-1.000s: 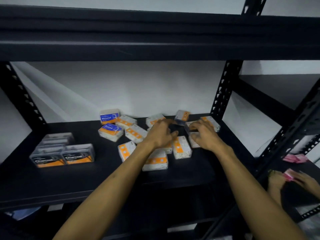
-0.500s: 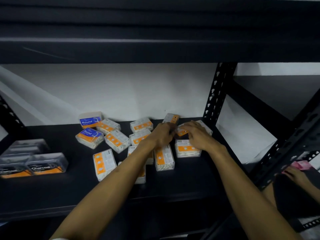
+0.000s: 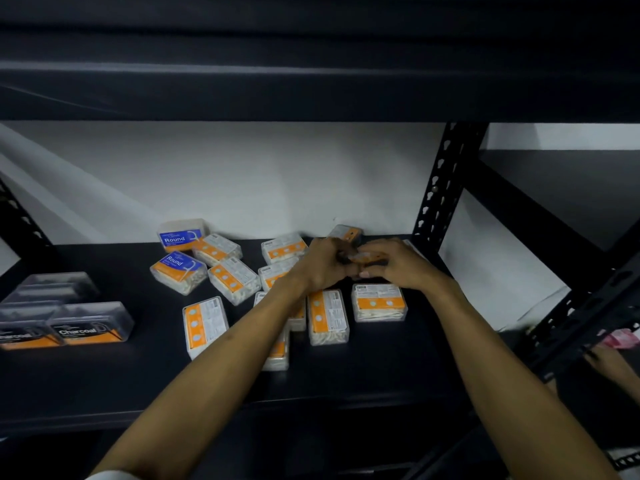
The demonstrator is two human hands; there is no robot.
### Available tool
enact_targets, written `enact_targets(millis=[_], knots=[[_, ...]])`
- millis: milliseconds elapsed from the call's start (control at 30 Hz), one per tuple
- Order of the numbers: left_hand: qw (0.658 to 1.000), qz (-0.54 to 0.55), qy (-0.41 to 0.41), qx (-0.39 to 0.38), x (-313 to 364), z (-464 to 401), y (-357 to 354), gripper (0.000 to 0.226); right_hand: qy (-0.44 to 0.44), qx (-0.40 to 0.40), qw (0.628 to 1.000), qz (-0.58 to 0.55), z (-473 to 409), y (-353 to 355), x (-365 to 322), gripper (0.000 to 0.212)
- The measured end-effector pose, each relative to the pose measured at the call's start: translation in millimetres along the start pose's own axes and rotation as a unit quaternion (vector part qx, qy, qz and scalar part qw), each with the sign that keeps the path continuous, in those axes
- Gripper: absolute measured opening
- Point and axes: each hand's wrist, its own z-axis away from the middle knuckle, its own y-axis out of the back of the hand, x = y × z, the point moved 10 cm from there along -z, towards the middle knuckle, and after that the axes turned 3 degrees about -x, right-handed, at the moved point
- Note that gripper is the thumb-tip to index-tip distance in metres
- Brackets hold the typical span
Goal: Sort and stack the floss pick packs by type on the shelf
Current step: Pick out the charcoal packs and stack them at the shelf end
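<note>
Orange-label pack (image 3: 367, 257) — clear boxy plastic — gripped by left hand (image 3: 323, 265), right hand (image 3: 398, 263).

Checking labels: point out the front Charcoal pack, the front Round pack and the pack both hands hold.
Charcoal pack (image 3: 90, 329), head view, front label.
Round pack (image 3: 178, 270), head view, blue label.
Held pack (image 3: 367, 257), head view, orange top.

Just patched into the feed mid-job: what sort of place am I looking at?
Probably a stockroom or storage area: black boltless metal shelving against a bare white wall, with many identical floss pick packs loose on the shelf and Charcoal packs grouped at the left.
</note>
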Motion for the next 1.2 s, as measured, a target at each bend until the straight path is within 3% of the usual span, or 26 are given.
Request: enact_targets(millis=[67,133,367,533,667,800,1033,1200], knots=[[0.999,0.045,0.005,0.015,-5.4,2.4,9.3,0.023,0.012,0.02,0.998,-0.06,6.5,3.0,-11.8,0.028],[0.996,0.083,0.018,0.021,-9.7,5.6,15.0,0.023,0.017,0.025,0.995,-0.091,10.1,2.1,-21.0,0.018],[0.971,0.227,0.077,0.016,-32.1,17.7,20.2,0.043,0.036,0.019,0.995,-0.095,8.3,-8.8,-35.2,0.056],[0.967,0.249,0.057,0.005,-27.9,35.3,39.6,0.033,0.053,0.033,0.994,-0.089,6.2,-9.8,-55.0,0.043],[0.968,0.241,0.072,0.023,-40.7,57.1,55.9,0.047,0.074,0.022,0.991,-0.113,1.9,-19.5,-81.7,0.039],[0.952,0.288,0.093,0.049,-56.3,79.7,68.6,0.034,0.078,-0.007,0.989,-0.125,1.2,-37.6,-104.8,0.033],[0.98,0.171,0.093,0.048,-80.0,121.6,112.6,0.047,0.095,-0.022,0.987,-0.131,0.0,-68.5,-153.3,0.042],[0.982,0.129,0.109,0.088,-109.2,163.5,159.8,0.034,0.109,-0.014,0.987,-0.113,-11.5,-93.8,-199.8,0.041]])
